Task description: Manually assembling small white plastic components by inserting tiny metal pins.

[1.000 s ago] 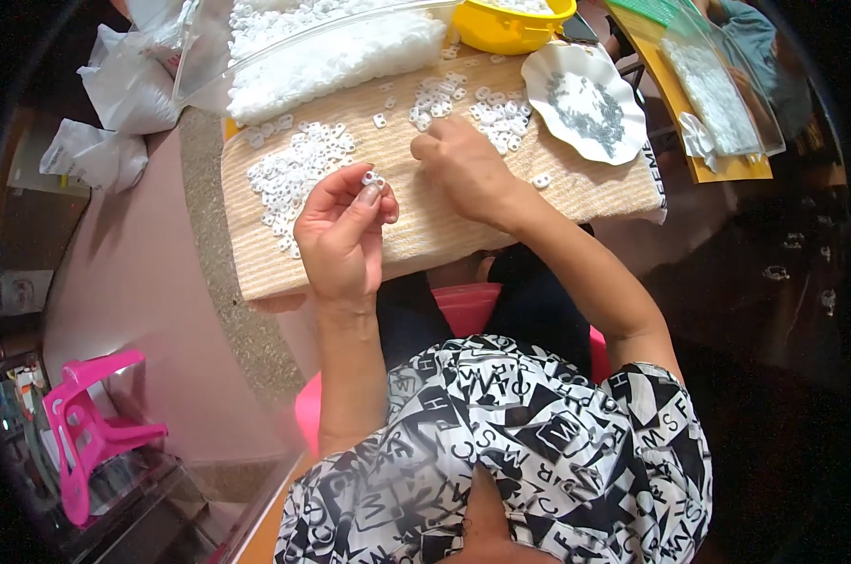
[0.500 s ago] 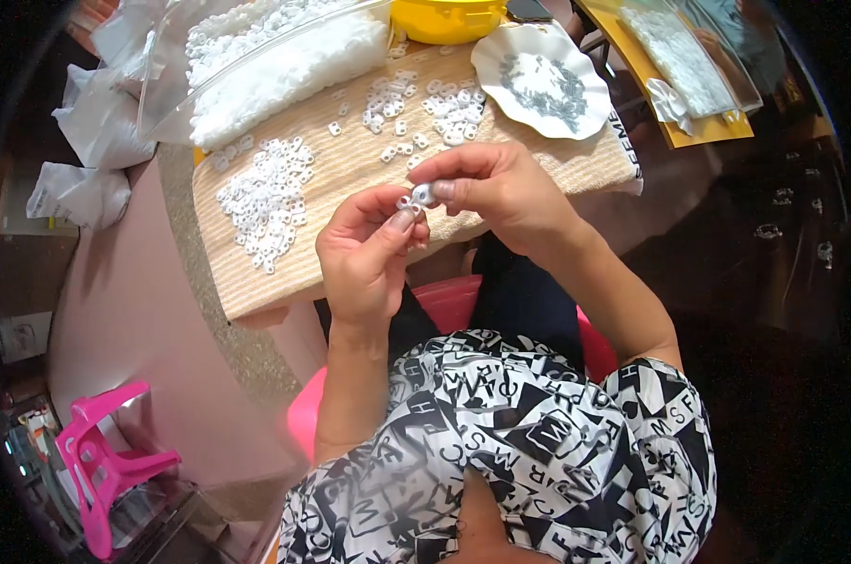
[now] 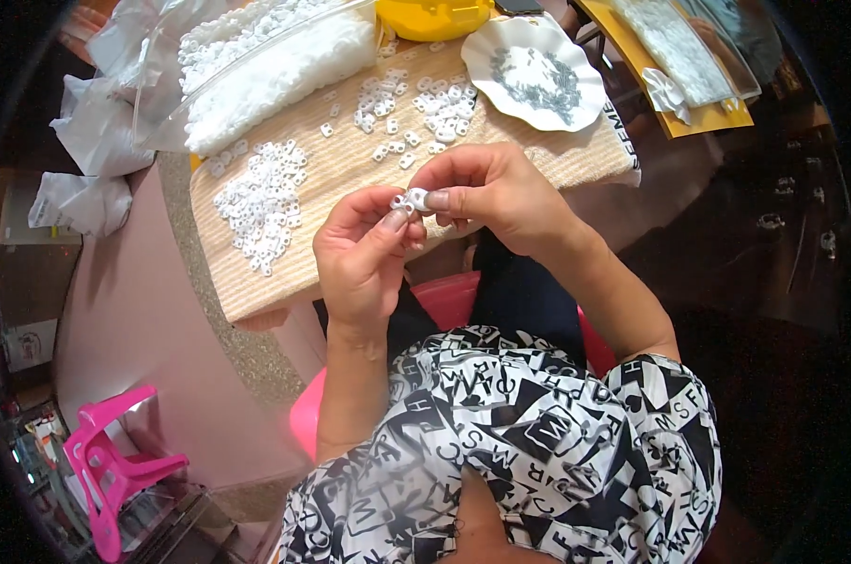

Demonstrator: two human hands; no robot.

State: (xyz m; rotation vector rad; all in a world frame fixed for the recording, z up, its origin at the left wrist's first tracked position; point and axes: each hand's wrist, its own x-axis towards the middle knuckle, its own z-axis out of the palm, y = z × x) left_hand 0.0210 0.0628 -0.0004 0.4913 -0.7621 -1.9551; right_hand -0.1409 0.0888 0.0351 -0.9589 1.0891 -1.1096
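Above the near edge of the towel-covered table (image 3: 336, 202), my two hands meet fingertip to fingertip. Thumb and fingers of my left hand (image 3: 369, 240) pinch a small white plastic piece with round holes (image 3: 402, 202). From the other side my right hand (image 3: 491, 193) pinches a similar white piece (image 3: 418, 196), pressed against the first. The fingertips partly hide how the two pieces join. Left of my hands lies a pile of small white two-holed pieces (image 3: 261, 207). Smaller clusters of white pieces (image 3: 446, 108) lie beyond my hands.
At the back left stands a clear bin (image 3: 280, 89) full of white pieces. A scalloped white plate (image 3: 482, 61) holds small grey parts. Behind it are a yellow bowl (image 3: 435, 19) and a dark phone (image 3: 520, 6). White plastic bags (image 3: 92, 122) and a pink stool (image 3: 115, 461) are at left.
My right fingers have turned and moved slightly, bringing the white piece they hold closer against the one in my left hand. The whole view has shifted a little.
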